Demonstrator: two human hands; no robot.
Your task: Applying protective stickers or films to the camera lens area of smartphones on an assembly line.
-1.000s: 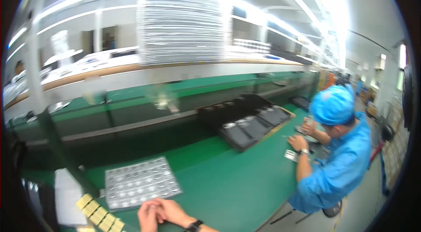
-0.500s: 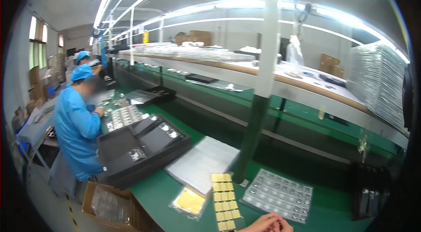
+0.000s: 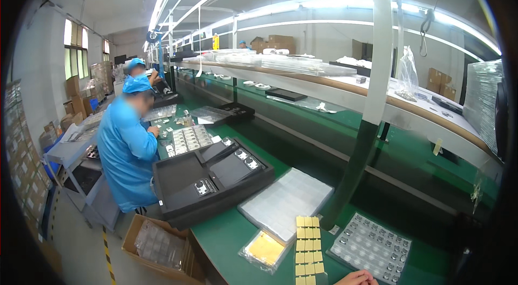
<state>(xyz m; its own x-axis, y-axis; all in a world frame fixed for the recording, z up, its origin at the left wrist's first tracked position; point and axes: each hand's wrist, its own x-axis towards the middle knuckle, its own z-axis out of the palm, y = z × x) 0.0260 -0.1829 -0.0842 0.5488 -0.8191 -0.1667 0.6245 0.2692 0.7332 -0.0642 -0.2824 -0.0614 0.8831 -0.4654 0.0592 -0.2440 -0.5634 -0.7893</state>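
At the bottom edge my left hand (image 3: 353,278) shows only in part, its fingers bent and pressed together. Anything between them is hidden. Fingertips that seem to belong to my right hand (image 3: 371,280) meet it there, and the rest is cut off by the edge. Just beyond lies a clear plastic tray (image 3: 353,242) with rows of pockets, several holding small dark-rimmed parts. Left of the hands is a strip of pale yellow squares (image 3: 308,242) in rows. Beside it rests a clear bag with a yellow-orange sheet (image 3: 266,248) inside.
A translucent flat tray (image 3: 286,198) and a large black compartmented case (image 3: 181,177) lie along the green bench. A green-and-white post (image 3: 359,161) rises behind. An open cardboard box (image 3: 156,247) stands on the floor. A co-worker in blue (image 3: 127,145) works at left.
The view has swung left, so bench, case and trays appear farther right. My hands sit lower and farther right in the picture, with less of them showing, still close together.
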